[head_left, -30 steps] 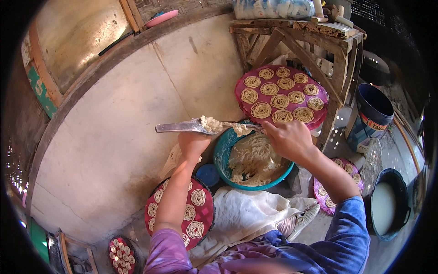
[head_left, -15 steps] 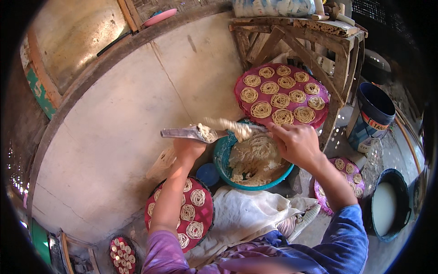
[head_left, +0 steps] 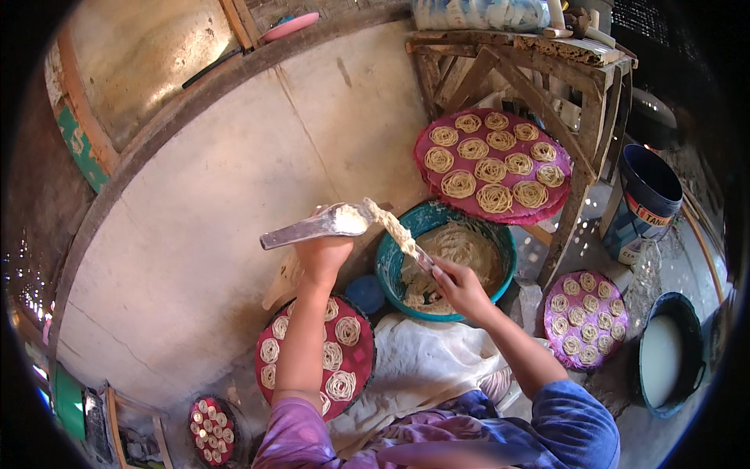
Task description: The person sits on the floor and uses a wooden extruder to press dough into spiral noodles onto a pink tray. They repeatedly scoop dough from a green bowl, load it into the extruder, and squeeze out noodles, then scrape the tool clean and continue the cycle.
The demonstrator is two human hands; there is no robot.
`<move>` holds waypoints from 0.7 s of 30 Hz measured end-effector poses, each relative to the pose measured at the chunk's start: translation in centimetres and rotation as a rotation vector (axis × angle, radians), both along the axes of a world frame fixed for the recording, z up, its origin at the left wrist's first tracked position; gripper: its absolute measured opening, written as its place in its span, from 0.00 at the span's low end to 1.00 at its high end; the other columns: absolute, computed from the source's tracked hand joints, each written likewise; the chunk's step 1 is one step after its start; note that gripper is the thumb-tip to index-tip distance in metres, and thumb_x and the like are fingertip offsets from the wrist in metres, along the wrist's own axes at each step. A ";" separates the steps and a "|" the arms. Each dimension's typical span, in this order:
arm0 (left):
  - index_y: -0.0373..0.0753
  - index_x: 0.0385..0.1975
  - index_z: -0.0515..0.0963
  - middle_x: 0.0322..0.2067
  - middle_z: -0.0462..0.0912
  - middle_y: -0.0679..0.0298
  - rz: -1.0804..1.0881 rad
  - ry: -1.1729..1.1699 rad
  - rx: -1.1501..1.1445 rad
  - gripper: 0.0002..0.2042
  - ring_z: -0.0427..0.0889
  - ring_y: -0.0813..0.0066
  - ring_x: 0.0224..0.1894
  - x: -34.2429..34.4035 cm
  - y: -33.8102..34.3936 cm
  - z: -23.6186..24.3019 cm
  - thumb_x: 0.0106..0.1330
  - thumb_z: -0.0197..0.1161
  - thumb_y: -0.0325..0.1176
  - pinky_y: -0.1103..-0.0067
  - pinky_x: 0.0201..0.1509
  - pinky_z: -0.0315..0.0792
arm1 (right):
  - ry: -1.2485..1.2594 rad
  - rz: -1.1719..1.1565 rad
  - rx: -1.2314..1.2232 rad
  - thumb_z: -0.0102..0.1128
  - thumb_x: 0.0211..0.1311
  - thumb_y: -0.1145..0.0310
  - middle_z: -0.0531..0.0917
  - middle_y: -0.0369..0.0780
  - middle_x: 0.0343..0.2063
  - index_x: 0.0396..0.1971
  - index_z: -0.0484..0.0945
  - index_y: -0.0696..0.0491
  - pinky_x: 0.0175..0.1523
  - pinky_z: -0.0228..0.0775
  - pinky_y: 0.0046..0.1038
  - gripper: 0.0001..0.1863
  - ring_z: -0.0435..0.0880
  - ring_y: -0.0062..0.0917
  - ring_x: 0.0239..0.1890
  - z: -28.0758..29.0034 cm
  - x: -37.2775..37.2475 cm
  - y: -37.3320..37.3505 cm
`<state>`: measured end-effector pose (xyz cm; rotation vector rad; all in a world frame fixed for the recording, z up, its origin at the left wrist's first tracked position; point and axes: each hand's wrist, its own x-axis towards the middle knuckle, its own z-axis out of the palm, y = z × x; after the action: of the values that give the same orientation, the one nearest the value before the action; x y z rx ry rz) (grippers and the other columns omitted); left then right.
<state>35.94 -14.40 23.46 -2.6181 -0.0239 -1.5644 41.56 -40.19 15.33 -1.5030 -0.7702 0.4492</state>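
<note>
My left hand (head_left: 324,254) is wrapped around a trough-shaped metal tool (head_left: 301,231), raised left of the teal basin (head_left: 512,258). Pale dough (head_left: 348,220) sits in its wider end. In my right hand (head_left: 462,291) is a narrow flat metal spatula (head_left: 425,261), gripped over the basin. A thick lump of dough (head_left: 397,231) stretches along it up to the mouth of the metal tool. More sticky dough (head_left: 469,244) lies in the basin, smeared on its walls. Beneath my left forearm, a red round tray (head_left: 361,377) carries coiled dough nests.
Behind the basin, a large pink round tray (head_left: 423,150) of coils leans by a wooden stand (head_left: 587,117). At right are a smaller pink tray (head_left: 553,322), a dark blue bucket (head_left: 644,205) and a tub of whitish liquid (head_left: 662,356). White cloth (head_left: 422,352) covers my lap.
My right hand has drawn down toward me, and the dough on the spatula now meets the metal tool's mouth. My view has shifted slightly, uncovering the small pink tray at right.
</note>
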 end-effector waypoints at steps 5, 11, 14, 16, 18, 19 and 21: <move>0.48 0.30 0.82 0.27 0.82 0.64 0.035 0.068 -0.070 0.07 0.82 0.60 0.31 -0.1 -0.3 -0.5 0.51 0.66 0.37 0.67 0.34 0.74 | 0.040 0.082 0.048 0.49 0.75 0.66 0.78 0.33 0.30 0.57 0.76 0.58 0.38 0.69 0.21 0.18 0.71 0.14 0.31 0.2 -1.6 1.6; 0.44 0.35 0.82 0.29 0.81 0.61 0.036 -0.022 -0.052 0.11 0.81 0.58 0.34 -4.8 3.3 2.2 0.50 0.68 0.34 0.66 0.39 0.74 | -0.322 0.015 -0.273 0.50 0.73 0.64 0.86 0.47 0.43 0.50 0.81 0.56 0.53 0.75 0.33 0.16 0.86 0.33 0.46 -2.6 0.8 -3.1; 0.41 0.37 0.81 0.32 0.83 0.60 -0.014 -0.174 -0.012 0.12 0.80 0.60 0.34 -8.3 3.5 4.1 0.52 0.70 0.31 0.66 0.45 0.73 | -0.715 -0.257 -1.101 0.41 0.72 0.43 0.74 0.57 0.58 0.72 0.48 0.58 0.61 0.67 0.40 0.41 0.76 0.46 0.59 -3.9 3.4 -4.3; 0.40 0.36 0.80 0.32 0.84 0.62 -0.277 -0.148 -0.498 0.10 0.80 0.67 0.32 -11.2 3.1 5.5 0.55 0.69 0.29 0.68 0.43 0.74 | -0.833 -0.274 -0.790 0.40 0.71 0.39 0.64 0.54 0.67 0.73 0.49 0.58 0.70 0.56 0.41 0.43 0.65 0.46 0.67 -4.2 4.0 -3.8; 0.38 0.33 0.79 0.27 0.80 0.64 -0.789 -0.288 -1.328 0.08 0.79 0.74 0.30 -13.2 1.8 6.0 0.55 0.69 0.26 0.72 0.40 0.75 | -0.323 0.115 -0.389 0.40 0.69 0.35 0.66 0.52 0.66 0.72 0.50 0.58 0.73 0.47 0.41 0.46 0.63 0.43 0.69 -4.1 2.8 -2.1; 0.39 0.30 0.76 0.23 0.76 0.67 -0.968 -0.307 -1.574 0.06 0.76 0.77 0.27 -13.8 0.9 5.7 0.56 0.67 0.27 0.75 0.36 0.73 | -0.052 0.292 -0.191 0.40 0.68 0.33 0.66 0.51 0.66 0.72 0.51 0.58 0.75 0.43 0.42 0.47 0.62 0.41 0.69 -3.9 1.6 -1.0; 0.41 0.33 0.73 0.24 0.69 0.70 -1.280 -0.248 -1.729 0.07 0.71 0.78 0.26 -13.6 -1.1 3.7 0.60 0.62 0.33 0.76 0.32 0.68 | 0.490 0.757 0.117 0.40 0.66 0.30 0.68 0.50 0.65 0.71 0.54 0.58 0.72 0.53 0.42 0.49 0.66 0.39 0.67 -3.5 -2.5 1.5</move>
<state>22.37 -15.54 27.19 -3.8196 0.7715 -3.4122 39.03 -38.72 11.82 -0.8876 -0.9282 1.2606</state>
